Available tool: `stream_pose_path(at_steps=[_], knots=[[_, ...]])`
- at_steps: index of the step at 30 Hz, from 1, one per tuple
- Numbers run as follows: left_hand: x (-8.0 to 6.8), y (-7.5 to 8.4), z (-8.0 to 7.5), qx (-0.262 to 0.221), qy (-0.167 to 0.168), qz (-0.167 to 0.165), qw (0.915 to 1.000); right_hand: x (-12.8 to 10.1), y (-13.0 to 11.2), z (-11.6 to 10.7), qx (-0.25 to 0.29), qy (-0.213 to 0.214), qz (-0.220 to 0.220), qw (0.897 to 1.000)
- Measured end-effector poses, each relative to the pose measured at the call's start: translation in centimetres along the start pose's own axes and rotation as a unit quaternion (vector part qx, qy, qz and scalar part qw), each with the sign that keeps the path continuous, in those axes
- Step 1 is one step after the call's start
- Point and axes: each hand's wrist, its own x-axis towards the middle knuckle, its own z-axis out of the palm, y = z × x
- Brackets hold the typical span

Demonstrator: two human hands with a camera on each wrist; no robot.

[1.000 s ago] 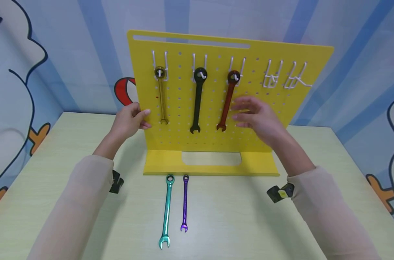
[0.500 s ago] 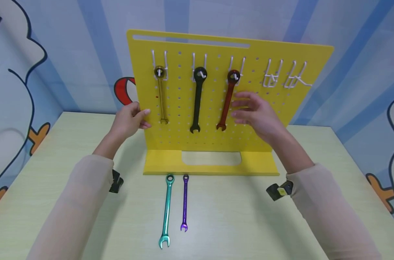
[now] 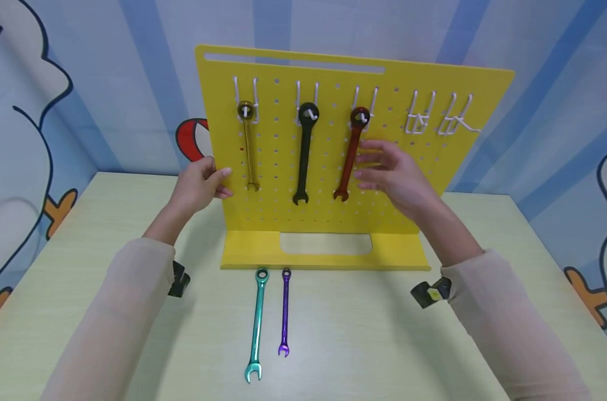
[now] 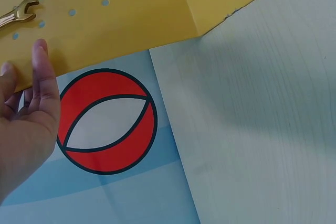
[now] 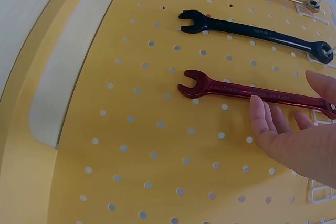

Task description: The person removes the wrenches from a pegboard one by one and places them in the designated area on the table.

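Note:
My left hand [image 3: 195,186] grips the left edge of the yellow pegboard [image 3: 278,214], thumb in front and other fingers partly hidden behind. Close by on the board hangs a gold combination wrench [image 3: 249,156]. A black wrench [image 3: 304,161] hangs at the middle, and a red wrench [image 3: 351,153] to its right. Beside the red wrench's shaft is my right hand [image 3: 401,178], fingers loosely bent and not closed round it. In the right wrist view a fingertip meets the lower edge of the red wrench [image 5: 236,88]; whether it touches is hard to tell.
Two white wire hooks, a left one [image 3: 416,123] and a right one [image 3: 454,125], hold no wrench on the board's right side. A teal wrench [image 3: 257,328] and a purple wrench [image 3: 284,312] lie on the pale table [image 3: 353,334] before the base.
My right hand has shifted slightly up and left, closer to the red wrench. The left hand and the hanging wrenches look the same.

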Motion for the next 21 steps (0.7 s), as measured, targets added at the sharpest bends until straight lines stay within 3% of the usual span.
stream_pose_path(at_steps=[21], knots=[[0.02, 0.07, -0.04, 0.006, -0.003, -0.008, 1.0, 0.23, -0.18, 0.3, -0.04, -0.004, 0.004, 0.999]])
